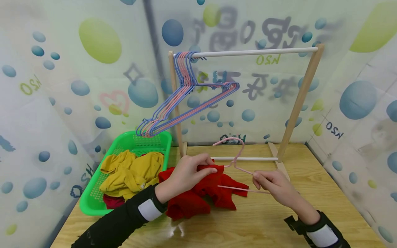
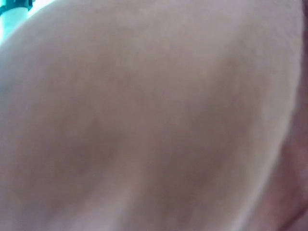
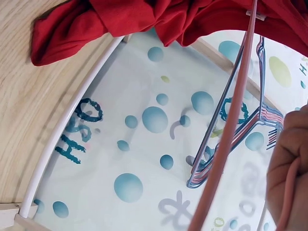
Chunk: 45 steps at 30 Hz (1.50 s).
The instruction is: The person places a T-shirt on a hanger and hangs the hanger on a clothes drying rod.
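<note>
In the head view my left hand [image 1: 186, 174] pinches the upper edge of a red garment [image 1: 214, 181] between thumb and fingers. My right hand [image 1: 276, 186] grips one shoulder of a pink hanger [image 1: 240, 151], its hook pointing up. The hanger's far end runs into the garment and is hidden there. The right wrist view has the hanger's bar [image 3: 224, 144] crossing close by, the red cloth [image 3: 125, 19] above, and my curled right fingers [image 3: 291, 159] at the edge. Blurred skin of my left hand [image 2: 144, 106] fills most of the left wrist view.
Several blue and pink hangers [image 1: 186, 89] hang at the left of the white rail [image 1: 254, 52] on a wooden rack [image 1: 302, 100]. At left, a green basket [image 1: 90, 203] holds yellow clothes [image 1: 133, 172] and a dark red cloth [image 1: 113, 201]. Everything stands on a wooden table [image 1: 263, 224].
</note>
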Tool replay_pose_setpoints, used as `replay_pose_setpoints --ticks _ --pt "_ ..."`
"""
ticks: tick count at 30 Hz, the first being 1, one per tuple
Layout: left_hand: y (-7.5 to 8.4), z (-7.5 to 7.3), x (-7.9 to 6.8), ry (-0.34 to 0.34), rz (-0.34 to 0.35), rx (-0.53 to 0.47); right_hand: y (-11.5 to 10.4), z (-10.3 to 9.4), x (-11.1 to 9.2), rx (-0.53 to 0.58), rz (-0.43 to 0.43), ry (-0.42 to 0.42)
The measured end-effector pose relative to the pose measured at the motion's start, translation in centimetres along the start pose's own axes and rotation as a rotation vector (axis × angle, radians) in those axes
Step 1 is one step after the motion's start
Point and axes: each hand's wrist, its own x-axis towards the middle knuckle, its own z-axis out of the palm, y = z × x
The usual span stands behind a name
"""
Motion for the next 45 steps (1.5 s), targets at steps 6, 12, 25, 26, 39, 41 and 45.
replay_pose_setpoints --ticks 6,12,25,26,39,41,45 --pt "0.2 -0.1 0.0 0.028 -0.008 0.003 -0.2 0.3 0.6 -0.016 -0.003 -0.005" --pt "-0.1 0.0 -0.2 0.033 -0.005 0.002 -0.2 0.7 0.9 0.003 -0.012 -0.021" --pt "-0.4 -1.0 -0.3 0.078 -0.002 -0.017 -0.4 0.6 0.8 -0.202 0.031 0.137" --pt "-0.4 -1.2 -0.4 0.09 -0.003 -0.016 -0.3 0.1 0.7 -0.222 0.06 0.161" --pt "-0.1 -3.5 -1.2 0.264 0.062 -0.101 6.7 -3.4 1.3 0.114 0.482 0.479" --pt "0.1 -3.6 -1.4 0.265 0.077 -0.123 7.9 -1.7 2.1 0.07 0.492 0.35" --pt "0.5 -3.7 -1.7 0.275 0.115 -0.16 9.4 2.0 4.0 0.03 0.412 0.093"
